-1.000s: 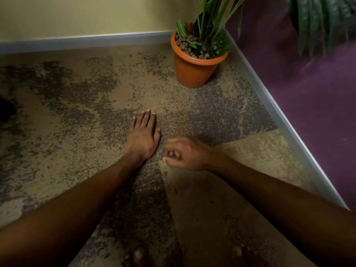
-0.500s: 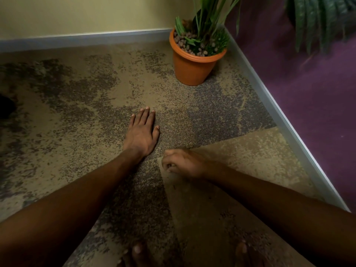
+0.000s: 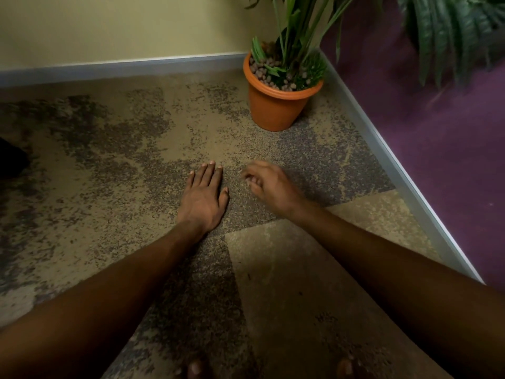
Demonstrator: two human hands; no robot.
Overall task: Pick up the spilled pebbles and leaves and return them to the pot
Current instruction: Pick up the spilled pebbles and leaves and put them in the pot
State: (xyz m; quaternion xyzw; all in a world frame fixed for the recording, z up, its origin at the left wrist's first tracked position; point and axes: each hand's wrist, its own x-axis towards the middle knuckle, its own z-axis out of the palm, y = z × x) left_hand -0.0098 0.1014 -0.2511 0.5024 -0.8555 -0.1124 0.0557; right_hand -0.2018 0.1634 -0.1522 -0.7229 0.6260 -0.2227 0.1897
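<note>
An orange pot [image 3: 273,110] stands in the corner, holding a green plant [image 3: 297,36] and brown pebbles [image 3: 262,71]. My left hand [image 3: 203,199] lies flat on the speckled carpet, palm down, fingers together and pointing away. Just to its right, my right hand [image 3: 269,184] hovers above the carpet, blurred, with its fingers curled in toward the thumb. Whatever may be inside that curl is hidden. I cannot pick out loose pebbles or leaves on the mottled carpet.
A grey skirting board [image 3: 136,67] runs along the yellow back wall, and a purple wall [image 3: 437,160] closes the right side. Fronds of a second plant [image 3: 451,31] hang at top right. A dark object [image 3: 11,160] sits at the left edge. My toes [image 3: 195,367] show at the bottom.
My right hand has lifted off the carpet and moved forward and right, toward the pot, with its fingers still curled. My left hand has stayed flat in place.
</note>
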